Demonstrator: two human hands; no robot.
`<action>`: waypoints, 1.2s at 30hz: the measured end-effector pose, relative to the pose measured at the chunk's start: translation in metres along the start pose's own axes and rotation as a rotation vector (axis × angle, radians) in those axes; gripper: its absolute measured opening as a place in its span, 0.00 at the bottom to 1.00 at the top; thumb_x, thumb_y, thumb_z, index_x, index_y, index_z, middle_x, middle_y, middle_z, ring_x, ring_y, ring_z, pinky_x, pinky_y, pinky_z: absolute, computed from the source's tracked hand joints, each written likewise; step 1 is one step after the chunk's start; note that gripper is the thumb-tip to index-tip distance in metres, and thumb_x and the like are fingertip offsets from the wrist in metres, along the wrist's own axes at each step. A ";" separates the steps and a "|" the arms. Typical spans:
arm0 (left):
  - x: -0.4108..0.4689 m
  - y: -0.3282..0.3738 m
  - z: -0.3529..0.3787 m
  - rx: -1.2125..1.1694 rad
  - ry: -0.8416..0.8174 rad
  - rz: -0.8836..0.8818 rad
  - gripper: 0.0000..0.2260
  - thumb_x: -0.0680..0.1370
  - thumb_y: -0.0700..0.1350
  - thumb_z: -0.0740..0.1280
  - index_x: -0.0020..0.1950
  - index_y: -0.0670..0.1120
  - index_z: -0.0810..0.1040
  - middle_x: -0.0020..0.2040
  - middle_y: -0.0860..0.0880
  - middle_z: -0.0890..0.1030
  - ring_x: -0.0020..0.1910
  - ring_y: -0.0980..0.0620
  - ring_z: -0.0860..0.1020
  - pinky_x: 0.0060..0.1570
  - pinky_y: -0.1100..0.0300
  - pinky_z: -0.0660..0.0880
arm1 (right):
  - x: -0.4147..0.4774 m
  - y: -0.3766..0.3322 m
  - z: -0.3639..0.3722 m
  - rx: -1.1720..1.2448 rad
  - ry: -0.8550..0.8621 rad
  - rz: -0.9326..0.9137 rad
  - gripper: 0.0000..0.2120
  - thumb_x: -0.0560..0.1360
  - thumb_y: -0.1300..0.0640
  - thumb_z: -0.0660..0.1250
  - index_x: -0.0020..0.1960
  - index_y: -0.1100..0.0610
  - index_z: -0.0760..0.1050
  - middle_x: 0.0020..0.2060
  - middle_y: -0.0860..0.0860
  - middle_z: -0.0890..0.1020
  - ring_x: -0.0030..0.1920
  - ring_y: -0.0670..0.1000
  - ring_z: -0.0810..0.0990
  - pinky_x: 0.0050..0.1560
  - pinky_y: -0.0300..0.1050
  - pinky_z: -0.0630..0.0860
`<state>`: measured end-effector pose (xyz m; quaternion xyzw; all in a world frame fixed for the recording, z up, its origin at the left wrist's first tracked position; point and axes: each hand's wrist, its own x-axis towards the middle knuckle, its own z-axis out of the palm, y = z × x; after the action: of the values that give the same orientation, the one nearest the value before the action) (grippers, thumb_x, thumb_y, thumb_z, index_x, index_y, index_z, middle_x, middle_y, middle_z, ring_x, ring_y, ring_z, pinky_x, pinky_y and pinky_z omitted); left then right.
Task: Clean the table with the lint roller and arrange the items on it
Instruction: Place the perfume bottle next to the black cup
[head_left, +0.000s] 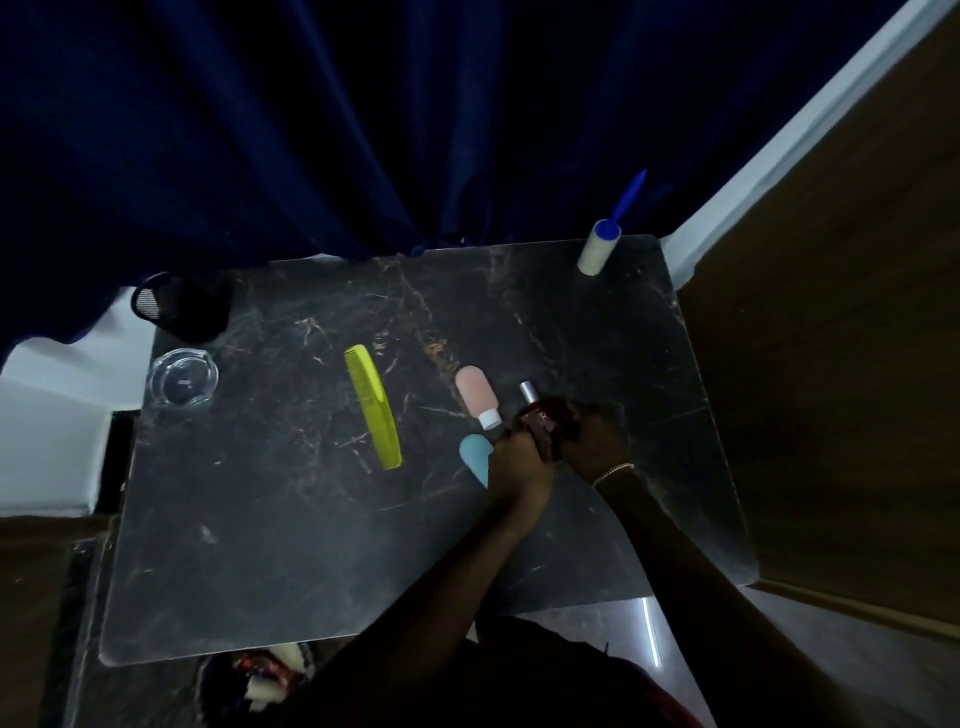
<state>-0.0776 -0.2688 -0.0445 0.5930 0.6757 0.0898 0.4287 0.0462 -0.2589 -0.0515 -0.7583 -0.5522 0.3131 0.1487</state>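
Gripping a dark red bottle (540, 423), both hands (561, 447) over veined marble.

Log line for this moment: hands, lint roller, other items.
both hands: on dark red bottle | lint roller: upright, far right corner, untouched | comb, pink bottle, blue bottle: lying mid-table

I see a dark blue curtain (311, 130) hanging behind the far edge, its folds falling to the surface. A brown wooden panel (841, 338) stands on my right, with a pale wall strip (779, 156) running between it and the curtain.
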 end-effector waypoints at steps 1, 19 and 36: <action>0.002 0.003 0.004 -0.027 -0.005 -0.048 0.12 0.84 0.42 0.61 0.61 0.39 0.80 0.58 0.39 0.83 0.57 0.40 0.82 0.59 0.49 0.77 | 0.003 0.005 0.000 -0.005 -0.042 0.050 0.17 0.76 0.56 0.68 0.64 0.55 0.79 0.59 0.57 0.83 0.60 0.57 0.82 0.60 0.43 0.74; 0.004 0.019 0.012 -0.274 0.161 -0.187 0.07 0.83 0.41 0.63 0.54 0.41 0.80 0.52 0.43 0.84 0.53 0.44 0.83 0.56 0.52 0.79 | 0.000 0.022 -0.007 0.419 -0.027 0.158 0.17 0.71 0.70 0.72 0.60 0.67 0.78 0.53 0.62 0.84 0.53 0.59 0.83 0.52 0.42 0.80; 0.015 -0.065 -0.141 -0.396 0.280 0.006 0.13 0.77 0.37 0.72 0.61 0.44 0.79 0.54 0.50 0.86 0.50 0.55 0.82 0.51 0.61 0.79 | 0.005 -0.125 0.046 0.647 -0.066 -0.058 0.19 0.71 0.71 0.74 0.61 0.65 0.77 0.51 0.57 0.85 0.46 0.47 0.83 0.46 0.28 0.78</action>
<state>-0.2207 -0.2190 -0.0056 0.4812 0.6960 0.3032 0.4384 -0.0751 -0.2168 -0.0168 -0.6451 -0.4497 0.4925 0.3728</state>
